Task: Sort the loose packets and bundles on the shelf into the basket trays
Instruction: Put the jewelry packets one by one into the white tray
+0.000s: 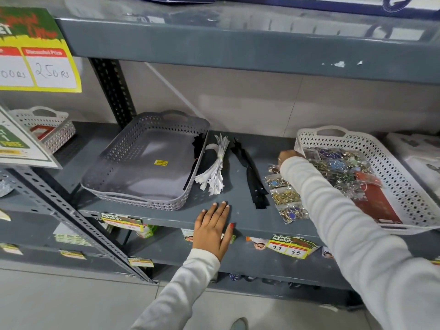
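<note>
Left hand (212, 231) is lying flat and spread, empty, on the shelf lip (166, 219). Loose packets (284, 196), black bundle (253, 177) and white bundle (215, 166) are awaiting sorting between grey tray (114, 172), nearly bare, and filling white tray (404, 177). Right hand (289, 156) is reaching its rim; grasp cannot be told

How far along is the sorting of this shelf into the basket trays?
Partly done. The white basket tray already holds many bead packets. The right hand reaches to its near corner; the left hand rests flat on the shelf edge. Left loose: white zipper bundle, black zipper bundle, several bead packets. The grey basket tray looks nearly empty.
</note>
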The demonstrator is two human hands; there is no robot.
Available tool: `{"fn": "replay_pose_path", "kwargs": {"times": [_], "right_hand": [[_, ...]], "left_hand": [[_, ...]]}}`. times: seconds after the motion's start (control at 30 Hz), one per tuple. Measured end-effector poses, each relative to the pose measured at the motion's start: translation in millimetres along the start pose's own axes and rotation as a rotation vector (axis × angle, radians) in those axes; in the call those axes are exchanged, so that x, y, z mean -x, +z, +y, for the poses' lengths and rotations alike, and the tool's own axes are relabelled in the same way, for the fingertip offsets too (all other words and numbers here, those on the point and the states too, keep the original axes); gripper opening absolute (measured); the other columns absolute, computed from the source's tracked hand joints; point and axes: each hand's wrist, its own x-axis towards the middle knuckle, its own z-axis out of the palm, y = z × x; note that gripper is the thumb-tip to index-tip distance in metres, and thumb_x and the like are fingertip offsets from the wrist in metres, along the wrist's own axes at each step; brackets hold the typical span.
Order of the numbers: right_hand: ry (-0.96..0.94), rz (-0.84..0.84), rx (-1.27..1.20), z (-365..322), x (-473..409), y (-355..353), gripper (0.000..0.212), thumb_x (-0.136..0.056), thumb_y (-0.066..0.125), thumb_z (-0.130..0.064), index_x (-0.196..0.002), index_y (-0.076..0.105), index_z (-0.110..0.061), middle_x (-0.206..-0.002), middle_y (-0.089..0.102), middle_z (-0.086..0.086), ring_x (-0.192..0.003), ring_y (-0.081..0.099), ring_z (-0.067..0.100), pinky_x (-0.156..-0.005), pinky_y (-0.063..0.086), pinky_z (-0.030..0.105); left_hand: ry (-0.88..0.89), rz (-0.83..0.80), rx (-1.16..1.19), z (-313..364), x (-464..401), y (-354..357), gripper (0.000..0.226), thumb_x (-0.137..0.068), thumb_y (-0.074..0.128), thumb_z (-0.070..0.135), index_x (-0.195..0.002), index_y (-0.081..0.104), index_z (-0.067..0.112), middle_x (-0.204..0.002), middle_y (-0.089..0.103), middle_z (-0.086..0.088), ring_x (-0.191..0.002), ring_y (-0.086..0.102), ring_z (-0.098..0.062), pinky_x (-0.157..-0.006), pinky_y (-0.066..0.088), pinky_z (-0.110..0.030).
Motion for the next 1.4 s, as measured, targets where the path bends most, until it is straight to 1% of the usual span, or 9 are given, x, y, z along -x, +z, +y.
{"fn": "replay_pose_path", "kwargs": {"times": [0.13, 0.3, 0.43, 0.63, 0.83, 1.07, 1.27, 1.33, 1.4], "right_hand": [[-0.049, 0.125, -0.206, -2, -2, 0, 0.029, -0.090, 0.050, -0.006, -0.116, 0.059, 0.000, -0.121, 0.061, 0.023, -0.112, 0.060, 0.037, -0.095, 0.049, 0.045], [-0.064, 0.121, -0.574, -41, 10, -15, 0.027, -0.088, 0.062, -0.021, -0.110, 0.066, -0.007, -0.121, 0.066, 0.015, -0.110, 0.064, 0.031, -0.101, 0.049, 0.034], [-0.067, -0.052, -0.434, -70, 26, -1, 0.053, -0.084, 0.066, -0.031, -0.129, 0.050, -0.007, -0.134, 0.054, 0.016, -0.122, 0.055, 0.033, -0.100, 0.046, 0.036], [-0.061, 0.006, -0.459, -78, 30, 1, 0.046, -0.088, 0.056, -0.015, -0.132, 0.046, -0.006, -0.135, 0.051, 0.019, -0.124, 0.051, 0.037, -0.100, 0.044, 0.040], [-0.012, 0.019, -0.648, -100, 5, -41, 0.043, -0.086, 0.062, -0.016, -0.127, 0.054, -0.006, -0.130, 0.060, 0.016, -0.121, 0.057, 0.034, -0.098, 0.048, 0.035], [-0.043, -0.068, -0.686, -135, 7, -13, 0.034, -0.096, 0.044, -0.012, -0.127, 0.054, -0.002, -0.135, 0.056, 0.016, -0.124, 0.054, 0.033, -0.099, 0.045, 0.034], [-0.154, -0.056, -0.715, -106, 20, -17, 0.041, -0.092, 0.055, -0.025, -0.130, 0.051, -0.010, -0.136, 0.055, 0.011, -0.124, 0.053, 0.032, -0.107, 0.042, 0.035], [-0.139, -0.035, -0.771, -83, 18, -23, 0.033, -0.090, 0.058, -0.014, -0.122, 0.059, -0.006, -0.131, 0.060, 0.015, -0.117, 0.059, 0.029, -0.106, 0.042, 0.034], [-0.096, -0.086, -0.889, -55, 22, -28, 0.015, -0.088, 0.055, -0.004, -0.096, 0.068, -0.001, -0.118, 0.066, 0.022, -0.087, 0.064, 0.023, -0.091, 0.048, 0.033]], "left_hand": [[0.003, -0.007, 0.003, -1, 0, 2, 0.048, -0.088, 0.039, 0.036, -0.124, 0.063, 0.015, -0.129, 0.062, 0.001, -0.122, 0.047, -0.014, -0.109, 0.011, -0.025], [0.008, -0.025, 0.002, -2, -1, 4, 0.048, -0.088, 0.038, 0.037, -0.126, 0.061, 0.017, -0.132, 0.060, 0.002, -0.123, 0.044, -0.013, -0.109, 0.010, -0.025], [0.006, -0.040, 0.000, -2, -1, 1, 0.049, -0.096, 0.030, 0.039, -0.125, 0.062, 0.017, -0.131, 0.061, 0.002, -0.123, 0.041, -0.012, -0.109, 0.010, -0.025], [0.003, -0.035, 0.006, -2, 0, 2, 0.068, -0.100, 0.006, 0.046, -0.124, 0.063, 0.017, -0.131, 0.061, 0.003, -0.123, 0.047, -0.013, -0.109, 0.011, -0.026], [0.004, -0.019, 0.041, -2, -1, 2, 0.060, -0.100, 0.016, 0.043, -0.124, 0.063, 0.015, -0.131, 0.061, 0.001, -0.124, 0.041, -0.013, -0.110, 0.011, -0.026], [0.028, 0.021, 0.034, -3, -2, 6, 0.064, -0.100, 0.010, 0.044, -0.124, 0.062, 0.015, -0.130, 0.061, 0.001, -0.124, 0.042, -0.013, -0.109, 0.013, -0.027], [0.046, 0.082, 0.015, -4, -2, 9, 0.048, -0.086, 0.040, 0.035, -0.123, 0.063, 0.014, -0.130, 0.061, 0.000, -0.123, 0.042, -0.014, -0.108, 0.016, -0.028], [0.042, 0.085, 0.005, -4, -3, 8, 0.048, -0.086, 0.040, 0.035, -0.123, 0.064, 0.014, -0.130, 0.062, -0.001, -0.123, 0.042, -0.014, -0.108, 0.014, -0.027], [0.040, 0.077, -0.005, -3, -3, 7, 0.049, -0.086, 0.040, 0.035, -0.122, 0.064, 0.014, -0.128, 0.063, -0.001, -0.121, 0.042, -0.014, -0.107, 0.019, -0.030]]}}
